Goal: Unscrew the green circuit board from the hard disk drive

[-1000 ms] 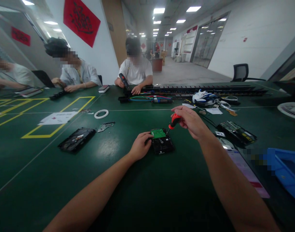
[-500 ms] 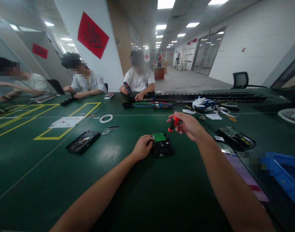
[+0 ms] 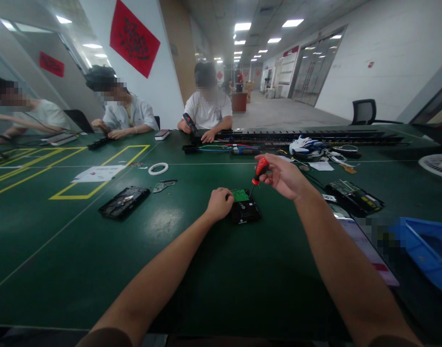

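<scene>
A hard drive (image 3: 245,212) with a black lower part and a green circuit board (image 3: 240,195) at its far end lies flat on the table in front of me. My left hand (image 3: 220,204) grips its left edge, the fingers curled against the board side. In my right hand (image 3: 280,176) is a red-and-black screwdriver (image 3: 261,168), held by the handle between thumb and fingers. Its shaft tilts down, with the tip at the right edge of the green board. Whether the tip sits in a screw is too small to tell.
Left lie a black drive casing (image 3: 124,203), a loose circuit board (image 3: 164,186) and a white ring (image 3: 158,168). Another opened device (image 3: 354,197), a phone (image 3: 365,248) and a blue bin (image 3: 428,250) are at right. Gloves (image 3: 305,145) and cables lie farther back; co-workers sit opposite.
The view has tipped slightly downward. My left hand has shifted a little, its fingers more bunched at the drive's edge. The screwdriver stays at the board's right edge.
</scene>
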`<state>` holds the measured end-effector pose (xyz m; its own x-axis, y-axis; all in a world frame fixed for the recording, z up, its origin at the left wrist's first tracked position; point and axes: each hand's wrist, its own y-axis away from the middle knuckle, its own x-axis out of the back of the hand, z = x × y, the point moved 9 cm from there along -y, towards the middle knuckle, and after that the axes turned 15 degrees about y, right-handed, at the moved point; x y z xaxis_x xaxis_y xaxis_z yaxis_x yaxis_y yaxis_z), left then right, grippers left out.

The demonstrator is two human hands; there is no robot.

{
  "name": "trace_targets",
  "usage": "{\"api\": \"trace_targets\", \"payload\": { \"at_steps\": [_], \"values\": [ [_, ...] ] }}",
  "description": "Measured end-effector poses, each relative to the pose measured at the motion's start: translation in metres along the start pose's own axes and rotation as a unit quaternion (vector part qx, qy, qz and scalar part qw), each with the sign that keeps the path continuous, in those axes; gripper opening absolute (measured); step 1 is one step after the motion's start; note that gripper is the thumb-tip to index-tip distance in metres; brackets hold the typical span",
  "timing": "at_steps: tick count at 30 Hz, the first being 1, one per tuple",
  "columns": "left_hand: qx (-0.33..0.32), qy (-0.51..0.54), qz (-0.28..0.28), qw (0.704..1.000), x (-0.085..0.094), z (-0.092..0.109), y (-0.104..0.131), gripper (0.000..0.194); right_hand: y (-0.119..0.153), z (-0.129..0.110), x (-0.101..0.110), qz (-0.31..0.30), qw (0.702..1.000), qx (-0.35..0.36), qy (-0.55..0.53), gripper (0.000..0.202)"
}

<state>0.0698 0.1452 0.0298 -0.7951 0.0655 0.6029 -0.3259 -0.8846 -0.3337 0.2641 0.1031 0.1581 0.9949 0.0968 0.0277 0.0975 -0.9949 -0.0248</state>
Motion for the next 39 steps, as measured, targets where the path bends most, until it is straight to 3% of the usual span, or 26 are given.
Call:
{"api": "trace_targets", "payload": {
  "at_steps": [4, 9, 17, 20, 29, 39],
  "values": [
    [-0.012, 0.008, 0.016, 1.0, -0.001, -0.001, 0.008, 0.016, 0.001, -0.003, 0.003, 0.004, 0.999, 0.009, 0.048, 0.031],
    [-0.021, 0.02, 0.026, 0.999, 0.0, 0.0, 0.013, 0.012, 0.0, -0.011, 0.016, 0.079, 0.984, 0.056, 0.151, 0.031],
    [-0.008, 0.035, 0.034, 0.999, 0.002, 0.002, 0.016, 0.01, 0.0, -0.011, 0.008, 0.124, 0.979, 0.06, 0.152, 0.024],
    [-0.006, 0.033, 0.034, 0.999, 0.0, 0.001, 0.016, 0.01, -0.005, -0.016, 0.002, 0.097, 0.976, 0.06, 0.187, 0.018],
    [-0.024, 0.042, 0.031, 0.998, -0.001, 0.001, 0.02, 0.01, -0.021, -0.019, 0.005, 0.036, 0.976, 0.006, 0.217, 0.031],
    [-0.015, 0.038, 0.032, 0.999, 0.0, -0.002, 0.022, 0.02, -0.015, -0.008, -0.004, -0.04, 0.998, -0.033, 0.046, 0.031]
  ]
}}
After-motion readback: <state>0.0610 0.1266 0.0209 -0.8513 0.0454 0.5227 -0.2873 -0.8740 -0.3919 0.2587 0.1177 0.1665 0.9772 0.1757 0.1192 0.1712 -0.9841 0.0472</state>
